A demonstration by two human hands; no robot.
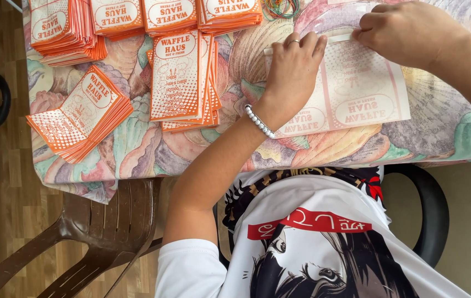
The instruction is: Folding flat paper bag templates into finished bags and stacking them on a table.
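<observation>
1. The left hand (293, 69) is lying flat with fingers spread lightly, pressing down on the near-left part of a pale paper sheet (357, 94); a ring is showing on one finger and a white bead bracelet (260, 121) is sitting at the wrist.
2. The right hand (406, 30) is curling over the sheet's far edge, its fingertips pinching a narrow folded flap there.
3. What could be going wrong, as I judge it: the pinch is sitting at one end of the flap only, so the fold may be running crooked; if the left palm is easing off, the sheet may be sliding on the smooth tablecloth (136, 143) and the crease drifting.
4. A hard tug at the thin edge could also be tearing or wrinkling the paper.
5. The sheet itself is lying flat on the table in front of the person, between the two hands; it is white with faded orange dotted panels and oval badges, printed side facing up, looking thin and limp.
6. Further left, finished orange-and-white paper sleeves are resting in stacks: one upright stack (180, 77), one fanned stack (81, 113), more along the far edge (114, 16).
7. A brown plastic chair (108, 226) is standing beside the table.
</observation>
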